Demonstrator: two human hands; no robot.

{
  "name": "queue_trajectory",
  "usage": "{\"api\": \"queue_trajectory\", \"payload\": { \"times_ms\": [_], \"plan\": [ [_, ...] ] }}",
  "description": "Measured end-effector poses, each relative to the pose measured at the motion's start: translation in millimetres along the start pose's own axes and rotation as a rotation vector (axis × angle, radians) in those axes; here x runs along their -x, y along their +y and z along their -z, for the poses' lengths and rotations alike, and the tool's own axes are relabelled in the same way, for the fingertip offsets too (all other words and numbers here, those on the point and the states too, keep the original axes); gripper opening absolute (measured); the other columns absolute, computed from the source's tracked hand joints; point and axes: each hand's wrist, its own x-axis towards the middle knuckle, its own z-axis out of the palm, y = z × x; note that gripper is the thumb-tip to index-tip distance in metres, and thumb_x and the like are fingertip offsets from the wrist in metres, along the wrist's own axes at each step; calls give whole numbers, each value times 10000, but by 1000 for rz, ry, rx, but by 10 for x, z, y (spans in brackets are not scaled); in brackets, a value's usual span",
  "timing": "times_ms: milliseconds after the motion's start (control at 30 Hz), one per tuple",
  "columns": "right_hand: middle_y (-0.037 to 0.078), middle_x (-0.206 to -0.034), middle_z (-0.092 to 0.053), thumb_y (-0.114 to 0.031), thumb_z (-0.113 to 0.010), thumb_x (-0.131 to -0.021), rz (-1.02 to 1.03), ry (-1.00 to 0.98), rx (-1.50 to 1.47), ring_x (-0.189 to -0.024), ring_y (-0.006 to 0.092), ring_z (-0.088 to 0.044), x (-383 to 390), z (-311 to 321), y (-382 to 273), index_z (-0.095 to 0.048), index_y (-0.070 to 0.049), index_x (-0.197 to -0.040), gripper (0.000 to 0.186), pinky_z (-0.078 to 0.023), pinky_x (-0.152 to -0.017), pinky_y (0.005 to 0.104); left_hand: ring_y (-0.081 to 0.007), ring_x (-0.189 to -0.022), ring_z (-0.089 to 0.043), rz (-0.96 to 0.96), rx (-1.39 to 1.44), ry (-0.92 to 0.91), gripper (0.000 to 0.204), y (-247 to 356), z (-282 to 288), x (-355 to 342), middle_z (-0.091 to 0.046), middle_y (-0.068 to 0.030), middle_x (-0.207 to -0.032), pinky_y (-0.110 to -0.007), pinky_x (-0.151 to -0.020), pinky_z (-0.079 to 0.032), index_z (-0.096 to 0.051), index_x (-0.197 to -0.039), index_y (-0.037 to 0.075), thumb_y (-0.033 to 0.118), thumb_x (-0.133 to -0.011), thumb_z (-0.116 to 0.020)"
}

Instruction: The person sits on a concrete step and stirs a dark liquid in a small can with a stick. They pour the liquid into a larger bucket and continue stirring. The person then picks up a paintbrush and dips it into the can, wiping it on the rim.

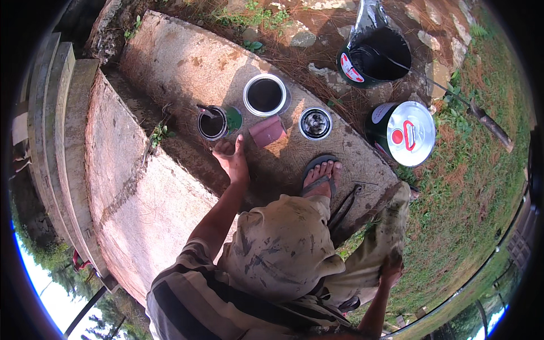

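My left hand (231, 161) hovers just short of a small open can (229, 120) with a green side and dark contents. Its thumb points up, apart from the loosely curled fingers, and nothing shows between them. A paintbrush (208, 112) leans in that can. Beside it on the slab are a wider open can (264, 95) of dark liquid, a reddish folded piece (267, 131) and a small tin (315, 123) with a shiny dark inside. Low on the right, my right hand (392, 267) rests against my trouser leg, its fingers mostly hidden.
Beyond the concrete slab (170, 51) stand a large open bucket (374, 62) with a stick (490, 126) across it and a lidded metal can (409, 133) with a red handle. Near my sandalled foot (322, 177) lies a dark plier-like tool (347, 205). A stepped ledge (56, 141) borders the left.
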Motion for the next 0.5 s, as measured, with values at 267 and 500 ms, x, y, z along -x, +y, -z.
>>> {"api": "queue_trajectory", "payload": {
  "times_ms": [267,500],
  "plan": [
    [233,-1479,-560,-560,-692,-908,-53,-13,-3,-1287,448,-573,-15,-33,23,-538,-142,-1519,756,-414,-1105,579,-353,-1496,-388,-699,-105,-432,1243,639,-557,12,-348,-263,-1595,-455,-1230,-361,-161,-1615,-15,192,-706,-982],
    [237,-1412,-611,-571,-691,-893,-14,44,-53,-1272,448,-575,-80,-176,100,-540,-131,-1503,767,-413,-1093,581,-326,-1342,-544,-598,97,-494,1280,487,-870,-372,-486,-209,-1462,-431,-1160,-438,-182,-1571,7,208,-625,-1021]
  ]
}}
